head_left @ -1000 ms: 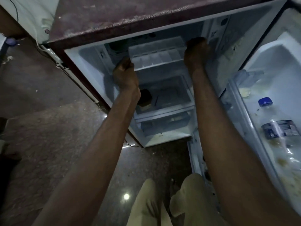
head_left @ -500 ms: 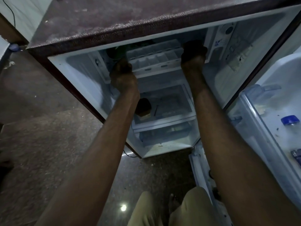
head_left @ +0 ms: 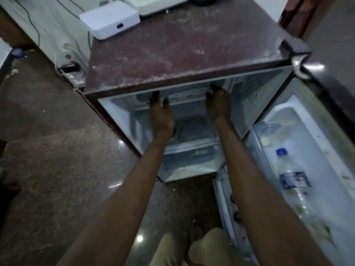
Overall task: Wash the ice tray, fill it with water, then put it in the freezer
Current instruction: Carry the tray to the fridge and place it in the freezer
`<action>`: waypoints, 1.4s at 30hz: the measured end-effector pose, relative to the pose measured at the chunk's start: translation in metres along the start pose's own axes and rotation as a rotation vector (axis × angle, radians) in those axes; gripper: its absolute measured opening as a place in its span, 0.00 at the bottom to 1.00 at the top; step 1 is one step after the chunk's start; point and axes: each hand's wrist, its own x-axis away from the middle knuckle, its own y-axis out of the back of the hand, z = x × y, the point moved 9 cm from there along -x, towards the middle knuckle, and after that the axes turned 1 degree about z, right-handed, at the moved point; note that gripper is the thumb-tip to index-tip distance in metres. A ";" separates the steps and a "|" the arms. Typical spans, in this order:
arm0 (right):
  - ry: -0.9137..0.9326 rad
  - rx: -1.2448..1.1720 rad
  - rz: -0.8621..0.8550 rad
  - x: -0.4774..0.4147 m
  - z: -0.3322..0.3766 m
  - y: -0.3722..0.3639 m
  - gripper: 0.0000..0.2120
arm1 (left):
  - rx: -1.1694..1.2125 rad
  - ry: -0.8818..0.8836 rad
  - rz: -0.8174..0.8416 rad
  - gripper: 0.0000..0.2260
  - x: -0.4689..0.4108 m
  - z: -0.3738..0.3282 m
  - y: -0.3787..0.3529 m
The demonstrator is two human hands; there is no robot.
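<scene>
Under the fridge [head_left: 184,54] top, left hand [head_left: 160,114] and right hand [head_left: 218,104] grip the tray [head_left: 184,96]; final step, needing a level push.

A white box [head_left: 109,19] is set near the back left corner of the dusty brown fridge top [head_left: 182,48], with a larger white appliance [head_left: 153,3] just behind it at the back edge. A clear bottle [head_left: 294,177] with a blue cap is held in the open door's shelf [head_left: 326,150]. A plug and cables [head_left: 70,67] are seen at the wall, left of the fridge.
</scene>
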 end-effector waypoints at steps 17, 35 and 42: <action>0.321 0.504 0.433 0.152 0.085 0.230 0.18 | 0.128 -0.225 0.338 0.28 0.291 -0.191 0.017; 0.660 0.460 0.641 0.208 0.008 0.306 0.30 | -0.128 -0.051 0.321 0.41 0.459 -0.302 -0.015; 0.574 0.317 0.530 0.202 0.009 0.295 0.22 | -0.431 0.046 0.349 0.52 0.490 -0.285 -0.001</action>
